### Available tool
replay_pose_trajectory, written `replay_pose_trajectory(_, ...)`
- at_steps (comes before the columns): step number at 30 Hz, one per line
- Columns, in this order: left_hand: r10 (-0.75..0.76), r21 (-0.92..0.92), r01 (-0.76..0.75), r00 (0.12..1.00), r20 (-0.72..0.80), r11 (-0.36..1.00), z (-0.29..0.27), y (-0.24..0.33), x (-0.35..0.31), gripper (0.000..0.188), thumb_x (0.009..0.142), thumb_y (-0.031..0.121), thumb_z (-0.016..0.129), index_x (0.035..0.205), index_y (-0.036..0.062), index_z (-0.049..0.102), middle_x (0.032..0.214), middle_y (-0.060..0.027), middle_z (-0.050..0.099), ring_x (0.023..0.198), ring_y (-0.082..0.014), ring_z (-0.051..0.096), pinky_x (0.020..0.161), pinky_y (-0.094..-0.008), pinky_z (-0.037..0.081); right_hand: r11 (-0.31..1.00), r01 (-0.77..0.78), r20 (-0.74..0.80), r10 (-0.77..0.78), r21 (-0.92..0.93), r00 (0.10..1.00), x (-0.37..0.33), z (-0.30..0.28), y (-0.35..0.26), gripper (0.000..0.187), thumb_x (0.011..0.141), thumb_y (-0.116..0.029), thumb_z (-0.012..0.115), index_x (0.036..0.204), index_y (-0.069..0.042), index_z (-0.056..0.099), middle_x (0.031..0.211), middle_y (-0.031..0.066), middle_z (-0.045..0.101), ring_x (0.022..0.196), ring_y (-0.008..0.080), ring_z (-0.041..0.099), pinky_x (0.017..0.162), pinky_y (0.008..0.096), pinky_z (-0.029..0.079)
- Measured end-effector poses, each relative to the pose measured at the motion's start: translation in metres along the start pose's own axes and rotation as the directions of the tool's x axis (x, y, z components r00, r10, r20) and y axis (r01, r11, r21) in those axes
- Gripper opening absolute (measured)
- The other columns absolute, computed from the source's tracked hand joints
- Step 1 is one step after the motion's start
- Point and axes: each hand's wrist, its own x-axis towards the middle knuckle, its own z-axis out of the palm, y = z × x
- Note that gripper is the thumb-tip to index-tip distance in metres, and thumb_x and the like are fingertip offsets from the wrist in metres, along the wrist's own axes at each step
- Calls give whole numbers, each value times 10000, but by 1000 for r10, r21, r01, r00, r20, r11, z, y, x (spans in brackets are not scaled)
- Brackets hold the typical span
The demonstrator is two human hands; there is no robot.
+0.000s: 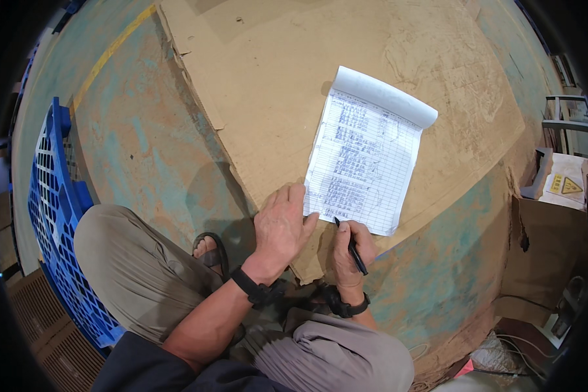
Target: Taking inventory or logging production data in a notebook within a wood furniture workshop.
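Observation:
A pad of ruled paper (398,173) lies slightly slanted on a large brown cardboard sheet (261,98). Its top pages are folded back in a white roll, and rows of dark handwriting fill the left part of the open page. My left hand (281,219) rests flat by the pad's lower left corner, thumb at its bottom edge and fingers stretched out. In my right hand (343,260) is a black pen (357,255), gripped between thumb and fingers. The pen's tip meets the page near its bottom edge. Black bands circle both wrists.
On the left a blue plastic pallet (62,215) stands on edge beside my knee. To the right is an opened cardboard box (542,235) with a yellow warning label on its flap. Cables and a clear plastic bag (496,356) lie at the lower right. The floor (130,124) is worn green.

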Motion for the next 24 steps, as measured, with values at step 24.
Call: replay_pose_trajectory(24,6,12,-6,1000,-16,1000,0,2,0,446,837,223,814,1160,43,564,1062,-159,646,1049,-375,636,851,-474,530,1000,13,17,-13,-9,1000,2,-3,-2,52,929,-34,697,915,13,679,791,145,654,670,272,628,635,364,501)
